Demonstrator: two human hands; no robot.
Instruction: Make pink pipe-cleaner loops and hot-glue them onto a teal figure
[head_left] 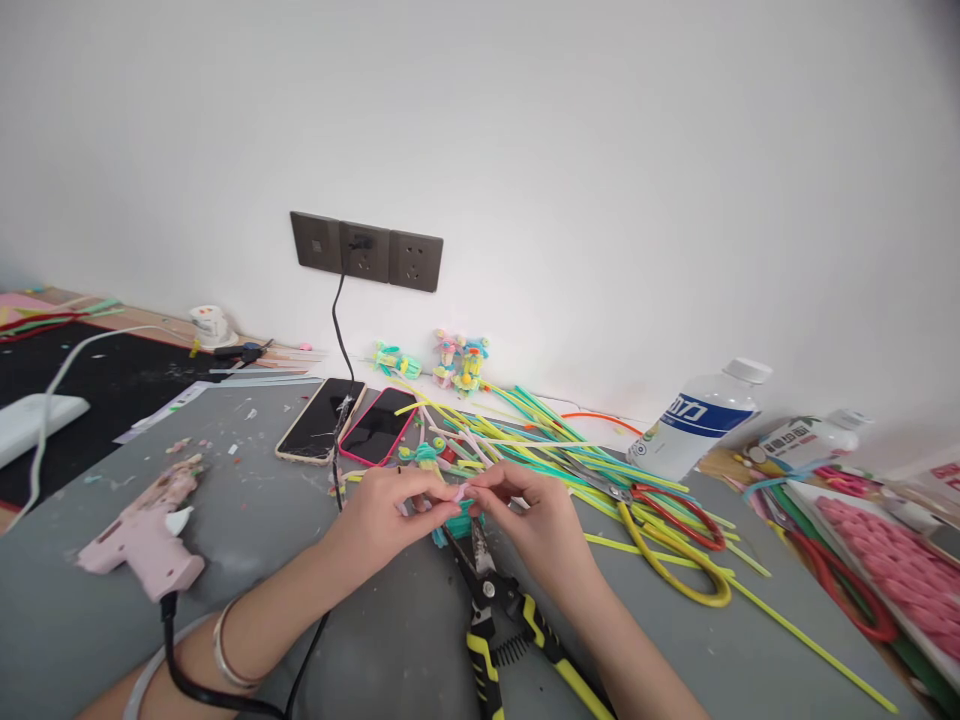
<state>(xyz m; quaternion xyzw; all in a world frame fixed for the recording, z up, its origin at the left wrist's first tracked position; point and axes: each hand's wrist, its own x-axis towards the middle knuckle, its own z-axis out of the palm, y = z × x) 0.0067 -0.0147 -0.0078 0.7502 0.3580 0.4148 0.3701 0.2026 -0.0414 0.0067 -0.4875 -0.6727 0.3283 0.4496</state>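
In the head view, take the small pink piece (460, 493) as the clock's centre. It sits above the grey worktop (262, 535), between the fingertips of the left hand (397, 508) and the right hand (529, 505). Both hands are narrow, thumb and forefinger pinched on the piece, which is mostly covered, so its full shape cannot be made out.

Just below it, towards 6 o'clock, lies a teal fuzzy bundle (466, 524), partly hidden. Yellow-and-black pliers (488, 589) lie with their handles apart towards 5 o'clock, their tips overlapping the bundle; whether they grip it cannot be told.

At 9 o'clock, well apart, a pale pink glue gun (150, 550) lies on its side, its black cord crossing the left forearm. At 10 o'clock are a black-screened phone (319, 420) and a red-edged phone (380, 428). Two fuzzy figures (459, 362) stand by the wall at 12 o'clock. Yellow and green stems (540, 437) spread from 1 to 4 o'clock, with scissors (619, 494) on them at 3 o'clock.
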